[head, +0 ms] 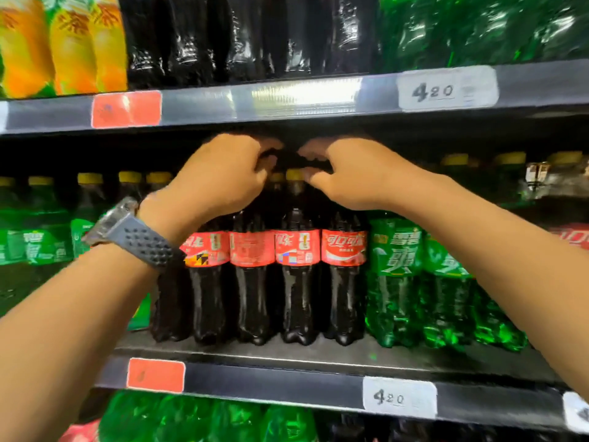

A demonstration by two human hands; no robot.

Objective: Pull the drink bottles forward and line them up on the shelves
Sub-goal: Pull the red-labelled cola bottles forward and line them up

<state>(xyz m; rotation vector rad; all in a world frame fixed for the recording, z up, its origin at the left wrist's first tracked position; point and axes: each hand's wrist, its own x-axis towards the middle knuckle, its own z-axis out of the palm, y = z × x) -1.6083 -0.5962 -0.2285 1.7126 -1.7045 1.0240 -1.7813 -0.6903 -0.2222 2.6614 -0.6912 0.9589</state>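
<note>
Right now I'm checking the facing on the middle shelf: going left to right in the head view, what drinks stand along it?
Green bottles → cola bottles with red labels → green bottles → a cola bottle at the right edge, only partly seen.

Our left hand (220,177) covers the caps of the two leftmost cola bottles (207,275), and we cannot tell whether its fingers (269,154) grip anything. The top shelf's bottles are cut off above, and the red price tags (126,109) are too blurred to read.
</note>
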